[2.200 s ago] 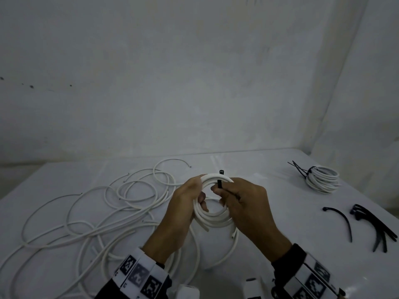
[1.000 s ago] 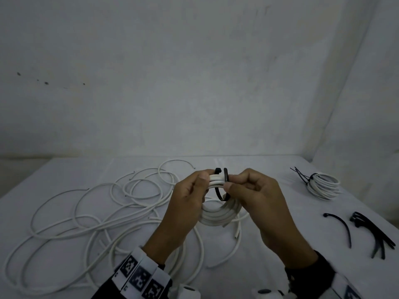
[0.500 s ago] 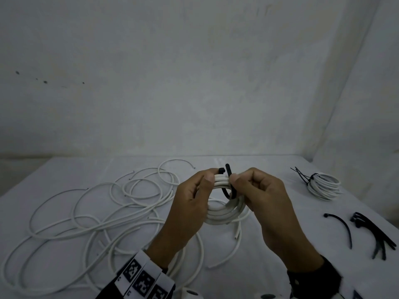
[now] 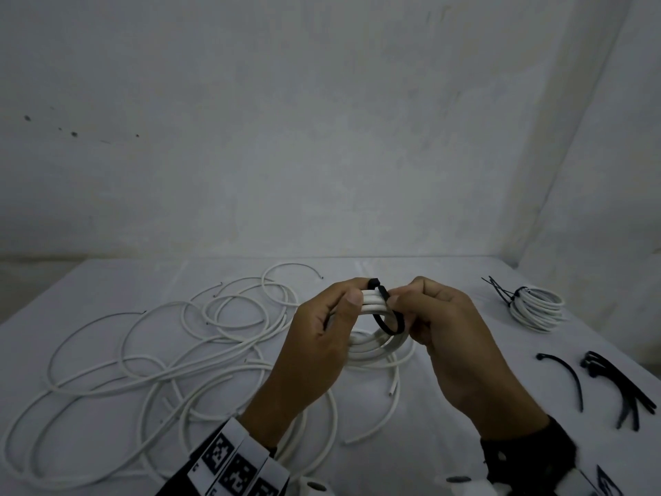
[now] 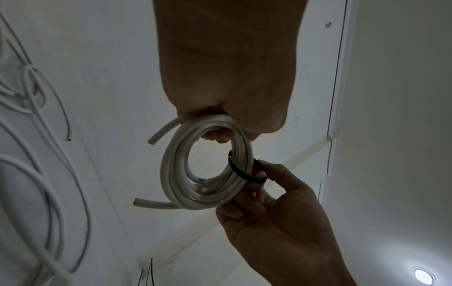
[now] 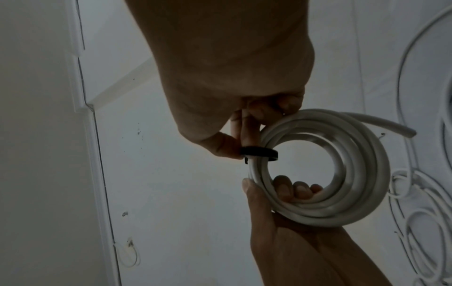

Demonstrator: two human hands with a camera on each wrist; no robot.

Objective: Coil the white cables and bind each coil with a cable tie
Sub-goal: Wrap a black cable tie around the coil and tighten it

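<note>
From the head view, a white coil (image 4: 372,343) of several round loops hangs above the surface (image 4: 447,406) with a black cable tie (image 4: 388,322) looped round it, one bound coil (image 4: 534,307) and about four loose ties (image 4: 622,384) lying to the right. In the left wrist view, the left hand (image 5: 227,77) has its fingers curled round the coil's top. In the right wrist view, the right hand (image 6: 227,77) pinches the tie between thumb and fingers (image 6: 247,133).

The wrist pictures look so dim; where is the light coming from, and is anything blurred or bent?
Left wrist view: a ceiling lamp glows, the left hand looms dark, the coil stays sharp. Right wrist view: the right hand is shadowed, wall lines bow. Head view: dim, even light, edges curved.
</note>
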